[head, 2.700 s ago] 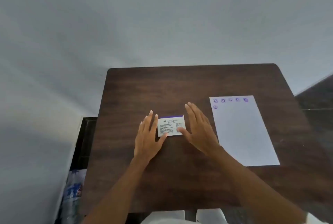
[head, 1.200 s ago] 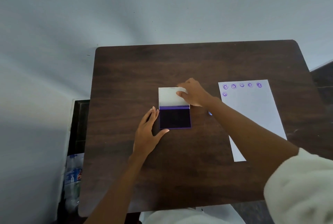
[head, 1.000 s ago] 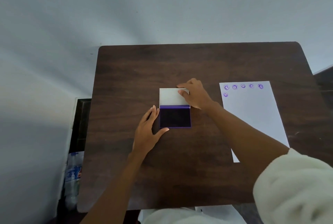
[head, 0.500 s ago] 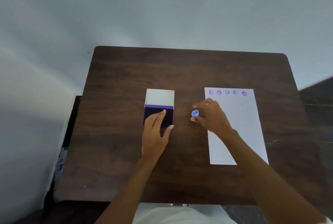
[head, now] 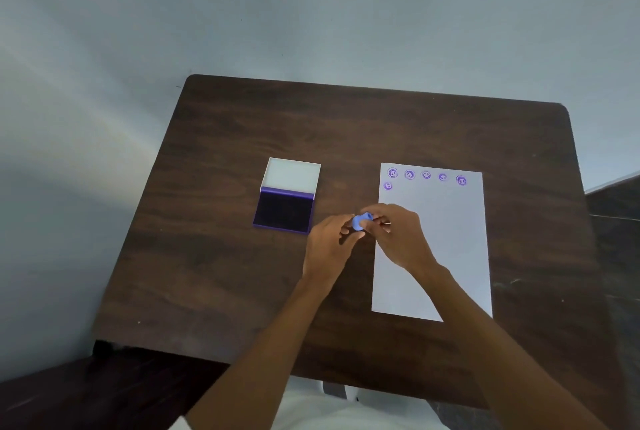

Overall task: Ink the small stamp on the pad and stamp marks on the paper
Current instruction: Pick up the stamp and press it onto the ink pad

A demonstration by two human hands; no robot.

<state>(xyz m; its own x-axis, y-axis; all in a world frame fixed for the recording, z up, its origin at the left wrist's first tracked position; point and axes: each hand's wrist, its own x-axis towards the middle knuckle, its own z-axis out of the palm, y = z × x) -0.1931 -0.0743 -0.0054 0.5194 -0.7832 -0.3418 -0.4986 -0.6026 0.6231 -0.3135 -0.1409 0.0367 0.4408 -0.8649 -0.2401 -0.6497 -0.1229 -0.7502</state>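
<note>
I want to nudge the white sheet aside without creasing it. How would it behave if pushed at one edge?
The white paper sheet lies flat and thin on the dark wooden table, so it is probably light and floppy. A push at one edge would likely slide or buckle it. The right hand above it might brush it.

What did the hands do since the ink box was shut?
The ink pad's lid was flipped open. The left hand left the pad; the right hand picked up the small blue stamp, now held between both hands. The paper still shows six purple marks.
</note>
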